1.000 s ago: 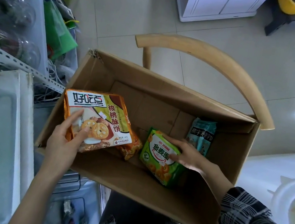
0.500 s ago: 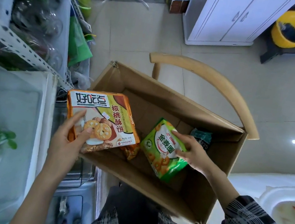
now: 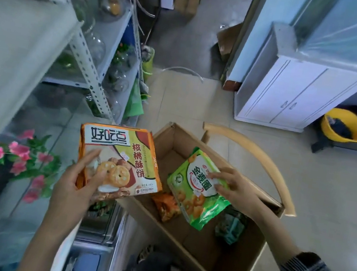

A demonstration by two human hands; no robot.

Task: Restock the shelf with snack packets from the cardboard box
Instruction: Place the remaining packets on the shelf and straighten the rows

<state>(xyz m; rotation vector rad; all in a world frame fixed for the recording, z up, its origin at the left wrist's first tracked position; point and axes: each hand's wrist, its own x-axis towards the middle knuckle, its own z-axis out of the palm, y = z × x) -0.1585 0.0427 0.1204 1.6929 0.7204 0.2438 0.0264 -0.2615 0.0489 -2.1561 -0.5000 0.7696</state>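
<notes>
My left hand grips a large orange biscuit packet by its lower left corner, holding it just left of the cardboard box. My right hand grips a green snack packet lifted above the box's opening. Inside the box lie a small orange packet and a dark teal packet. The metal shelf stands at the left.
The box rests on a wooden chair with a curved backrest. Pink artificial flowers and glass jars sit on the shelf. A white cabinet and yellow buckets stand across the tiled floor.
Both hands have risen with their packets; the green packet has come up out of the box. The view has tilted upward, showing more of the shelf and room.
</notes>
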